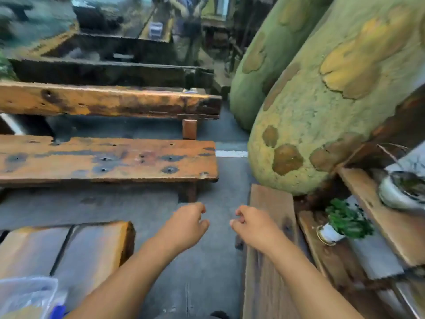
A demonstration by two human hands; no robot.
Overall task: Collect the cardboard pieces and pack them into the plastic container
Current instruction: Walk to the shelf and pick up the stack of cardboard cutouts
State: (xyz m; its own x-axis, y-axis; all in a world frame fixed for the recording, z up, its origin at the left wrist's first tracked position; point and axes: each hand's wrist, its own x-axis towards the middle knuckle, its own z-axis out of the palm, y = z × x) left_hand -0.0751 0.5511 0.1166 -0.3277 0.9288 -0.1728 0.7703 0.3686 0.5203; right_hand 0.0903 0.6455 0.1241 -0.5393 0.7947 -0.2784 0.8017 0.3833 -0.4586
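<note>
Our left hand (187, 223) and right hand (251, 224) hung loosely curled and empty over the grey floor (207, 272). The clear plastic container (27, 293) sat by our left elbow, on a worn, knotted bench (69, 245). We saw no cardboard pieces — blur hid detail, so we risked overlooking flat brown scraps against rough brown planks (108, 157).

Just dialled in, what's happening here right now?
A person stands in a grey aisle between worn orange-brown wooden benches. Both bare hands are out in front, fingers loosely curled, and neither the left hand nor the right hand holds anything. A clear plastic container sits at the lower left, apart from both hands. No loose cardboard pieces show clearly.
</note>
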